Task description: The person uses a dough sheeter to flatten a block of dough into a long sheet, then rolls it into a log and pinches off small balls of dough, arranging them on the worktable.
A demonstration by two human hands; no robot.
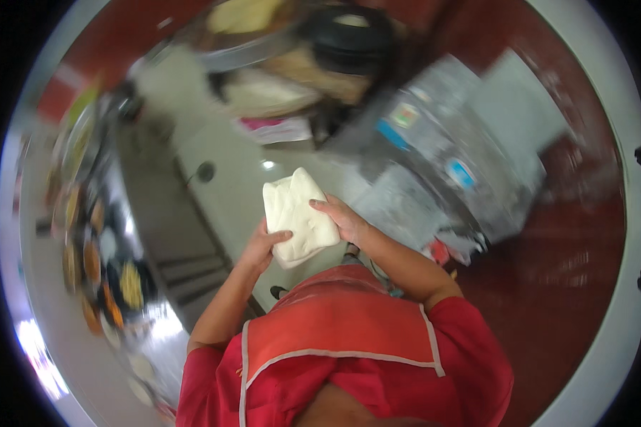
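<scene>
A thick slab of pale dough (299, 227), smooth and seemingly folded in layers, is held up in front of my apron. My left hand (259, 246) grips its lower left edge, thumb lying on top. On the opposite side my right hand (344, 218) clasps the right edge, its thumb also pressed on the upper face. Fingers of both hands are partly hidden under the dough. Below it lies the pale tiled floor (213, 144).
On the left runs a metal counter (163, 315) with several bowls and a dark tray of yellow strips (132, 285). A plastic-covered grey machine or cabinet (459, 144) stands at right. Ahead are a large metal basin (251, 50) and a black lidded pot (351, 40), blurred.
</scene>
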